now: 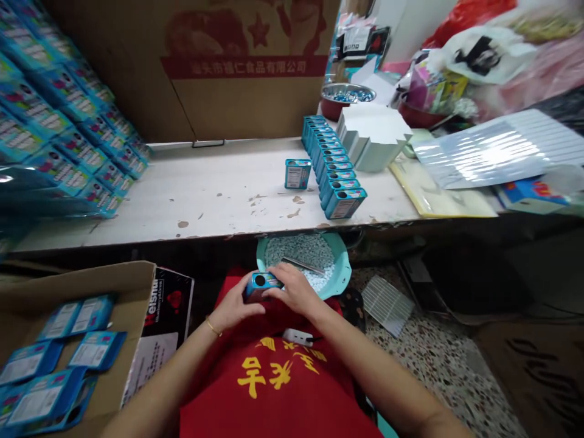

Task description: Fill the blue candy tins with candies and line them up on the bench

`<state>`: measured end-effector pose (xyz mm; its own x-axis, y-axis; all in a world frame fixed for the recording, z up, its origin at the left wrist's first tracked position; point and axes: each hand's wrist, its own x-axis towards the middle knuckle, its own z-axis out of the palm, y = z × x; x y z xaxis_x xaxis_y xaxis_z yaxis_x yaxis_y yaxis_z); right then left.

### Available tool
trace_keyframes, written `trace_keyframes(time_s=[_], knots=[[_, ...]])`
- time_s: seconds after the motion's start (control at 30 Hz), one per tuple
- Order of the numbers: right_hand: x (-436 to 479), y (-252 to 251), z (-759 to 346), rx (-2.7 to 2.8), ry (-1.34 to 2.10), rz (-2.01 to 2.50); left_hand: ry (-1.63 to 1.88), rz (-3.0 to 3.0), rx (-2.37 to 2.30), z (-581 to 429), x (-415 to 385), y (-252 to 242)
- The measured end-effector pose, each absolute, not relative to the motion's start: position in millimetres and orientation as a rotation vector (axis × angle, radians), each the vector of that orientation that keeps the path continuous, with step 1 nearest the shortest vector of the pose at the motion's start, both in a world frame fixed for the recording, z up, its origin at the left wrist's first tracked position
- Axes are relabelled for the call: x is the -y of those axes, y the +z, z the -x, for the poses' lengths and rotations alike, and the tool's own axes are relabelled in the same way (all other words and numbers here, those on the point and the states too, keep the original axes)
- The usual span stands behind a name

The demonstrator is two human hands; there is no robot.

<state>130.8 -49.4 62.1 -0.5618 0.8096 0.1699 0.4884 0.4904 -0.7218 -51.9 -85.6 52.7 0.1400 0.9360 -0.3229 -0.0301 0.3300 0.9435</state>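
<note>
Over my lap, both hands grip one small blue tin (260, 281) with a black oval on its top. My left hand (233, 305) closes on its left side, and my right hand (294, 288) has its fingers on the right side. Just behind my right hand is a turquoise basin (343, 267) of small white pellets (296, 248), with a metal tube-like tool (302, 265) lying on them. On the white table ahead, a single blue tin (297, 174) stands to the left of a long row of similar tins (335, 176).
Blue boxes are stacked at left (59, 115). A large cardboard carton (246, 79) stands at the back. White card sheets (376, 128) and a metal bowl (348, 91) are right of the tins. An open cardboard box (137, 280) with blue packs is at lower left.
</note>
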Motion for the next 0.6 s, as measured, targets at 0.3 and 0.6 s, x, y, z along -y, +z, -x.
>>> trace_keyframes(time_s=[0.3,0.6], knots=[[-14,-12,-204,2.447,0.661,2.165,0.887,-0.949,-1.339,61,73,16],[-16,-22,-207,2.563,0.633,2.105,0.986,-0.792,-1.376,66,59,8]])
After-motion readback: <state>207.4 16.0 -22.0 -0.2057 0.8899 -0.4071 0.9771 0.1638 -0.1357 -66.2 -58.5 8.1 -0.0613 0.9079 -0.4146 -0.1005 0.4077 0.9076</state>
